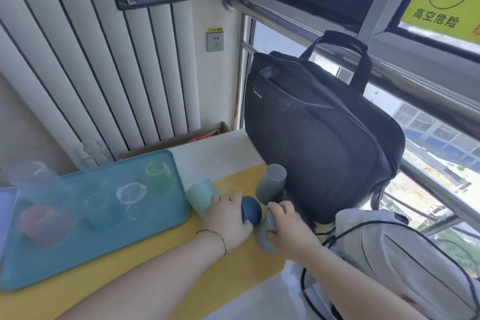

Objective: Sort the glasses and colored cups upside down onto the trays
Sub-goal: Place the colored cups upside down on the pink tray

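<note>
**Both hands picking up cups**

Your left hand (pixel 226 221) grips the blue cup (pixel 250 210); your right hand (pixel 288 226) grips a grey cup (pixel 266 235) just beside it. Next, I judge: carry both leftward, mouths down, onto the tray (pixel 155 226).

Two bare forearms come in from the bottom edge, with no sleeves on them. The left hand (pixel 228 218) has a thin gold bracelet (pixel 217 236) around the wrist, a fine chain or wire with nothing hanging from it. The right hand (pixel 288 226) has no bracelet and no watch. The fingers (pixel 235 199) show no rings.
</note>
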